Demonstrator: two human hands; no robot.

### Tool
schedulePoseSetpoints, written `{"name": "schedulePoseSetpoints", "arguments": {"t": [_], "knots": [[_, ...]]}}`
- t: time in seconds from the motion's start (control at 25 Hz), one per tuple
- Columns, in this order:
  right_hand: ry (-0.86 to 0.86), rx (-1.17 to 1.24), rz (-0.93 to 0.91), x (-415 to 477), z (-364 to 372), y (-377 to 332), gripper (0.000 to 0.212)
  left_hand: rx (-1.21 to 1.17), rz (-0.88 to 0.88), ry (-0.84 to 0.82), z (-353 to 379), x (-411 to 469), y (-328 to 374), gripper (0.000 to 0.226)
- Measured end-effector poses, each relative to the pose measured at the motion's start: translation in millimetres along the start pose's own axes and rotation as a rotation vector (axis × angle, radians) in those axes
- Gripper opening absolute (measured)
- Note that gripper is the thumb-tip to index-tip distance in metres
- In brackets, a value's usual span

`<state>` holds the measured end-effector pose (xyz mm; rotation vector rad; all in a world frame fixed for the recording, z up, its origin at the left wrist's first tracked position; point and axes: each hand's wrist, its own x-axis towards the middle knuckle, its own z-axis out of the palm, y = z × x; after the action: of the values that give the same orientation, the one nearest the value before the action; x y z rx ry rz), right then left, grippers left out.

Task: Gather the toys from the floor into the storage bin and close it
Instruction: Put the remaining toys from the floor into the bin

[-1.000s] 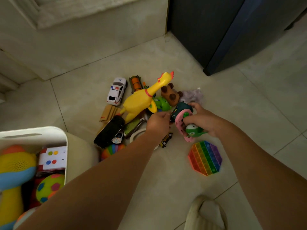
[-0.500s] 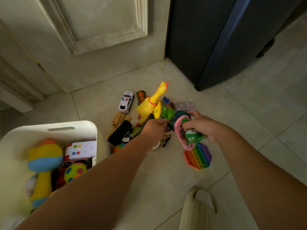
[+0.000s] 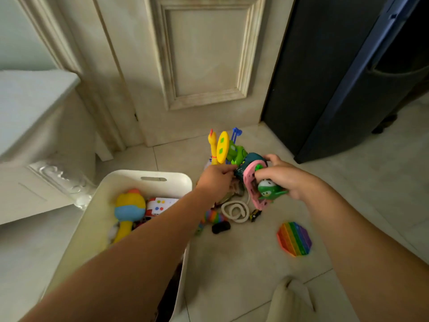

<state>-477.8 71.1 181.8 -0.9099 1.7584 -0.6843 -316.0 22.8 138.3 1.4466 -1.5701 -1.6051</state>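
Note:
My left hand (image 3: 214,182) grips a bunch of toys lifted off the floor, with a yellow rubber chicken (image 3: 217,147) and a green frog toy (image 3: 236,153) sticking up from it. In my right hand (image 3: 282,177) I hold a pink ring (image 3: 251,187), a small green figure (image 3: 269,190) and a dark teal toy (image 3: 251,159). The white storage bin (image 3: 130,180) stands open at the lower left, holding a yellow and blue rattle (image 3: 128,211) and a white toy with coloured dots (image 3: 160,204). On the floor lie a rainbow pop pad (image 3: 294,238), a white cord loop (image 3: 234,211), a rainbow ball (image 3: 213,217) and a small black car (image 3: 221,227).
A cream panelled door (image 3: 204,66) faces me, with a dark cabinet (image 3: 325,77) to its right. White furniture (image 3: 30,126) stands at the left beside the bin. A beige slipper (image 3: 292,300) shows at the bottom edge. The floor is pale tile.
Both hands have risen from the pile with their toys. The chicken now stands upright in my left hand. The view tilted up, showing the door, and the bin moved closer to the centre.

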Motion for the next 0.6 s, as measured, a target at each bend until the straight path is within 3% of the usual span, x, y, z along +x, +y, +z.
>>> {"name": "schedulePoseSetpoints", "arguments": {"t": [0.12,0.28,0.6], "knots": [[-0.059,-0.001,-0.057,-12.6,37.7,-31.1,0.056,-0.029,0.018,0.068,-47.6,-24.9,1.5,0.032],[-0.156,-0.023,-0.093,-18.3,105.8,-66.0,0.08,-0.067,-0.019,0.124,-124.0,-57.8,-8.1,0.031],[-0.328,-0.139,-0.041,-5.2,222.7,-75.3,0.078,-0.043,-0.174,0.22,-214.8,-92.9,-73.8,0.028]]}}
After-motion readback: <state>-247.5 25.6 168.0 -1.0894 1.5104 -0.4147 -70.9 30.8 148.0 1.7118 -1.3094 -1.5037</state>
